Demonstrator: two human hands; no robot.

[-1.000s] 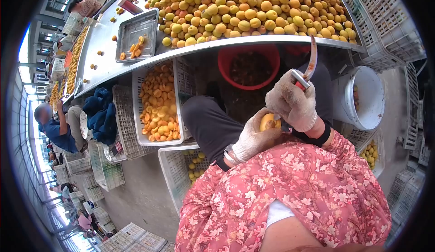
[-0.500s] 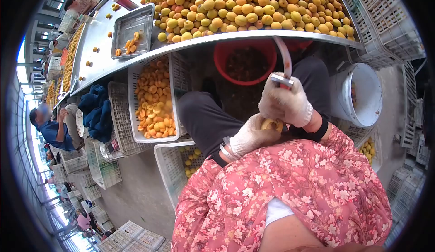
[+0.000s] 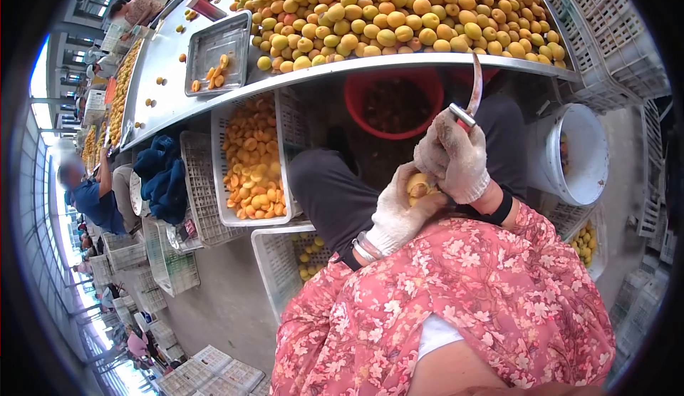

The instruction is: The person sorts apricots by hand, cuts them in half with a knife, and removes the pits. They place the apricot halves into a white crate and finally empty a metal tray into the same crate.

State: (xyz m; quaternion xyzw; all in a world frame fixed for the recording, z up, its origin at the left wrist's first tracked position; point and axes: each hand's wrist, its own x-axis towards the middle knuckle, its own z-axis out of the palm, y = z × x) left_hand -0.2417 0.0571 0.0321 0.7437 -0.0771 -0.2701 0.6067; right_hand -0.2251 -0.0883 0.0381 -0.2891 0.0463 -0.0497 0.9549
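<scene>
The left hand (image 3: 397, 216), in a pale work glove, is curling snugly round a single apricot (image 3: 418, 184), with only the fruit's yellow top peeking out between thumb and fingers; the fruit is sitting just right of the frame's centre, above the person's lap. The right hand (image 3: 457, 158), gloved as well, is pressing against the apricot from its 2 o'clock side and is gripping a knife (image 3: 474, 95) in a closed fist, the curved blade pointing up toward 12 o'clock in front of the table edge. Whether the blade's lower part is touching the fruit is hidden by the gloves. At 12 o'clock from the hands, a steel table (image 3: 165, 62) is carrying a big heap of whole apricots (image 3: 399, 11) and a metal tray (image 3: 216, 52) with a few pieces in it. Under the table edge a red bucket (image 3: 356, 100) is standing at 11 o'clock, and a white bucket (image 3: 578, 155) at 3 o'clock. At 9 o'clock a white crate (image 3: 222, 182) is holding halved fruit. Further out at 9 o'clock, a co-worker in blue (image 3: 92, 200) is sitting.
</scene>
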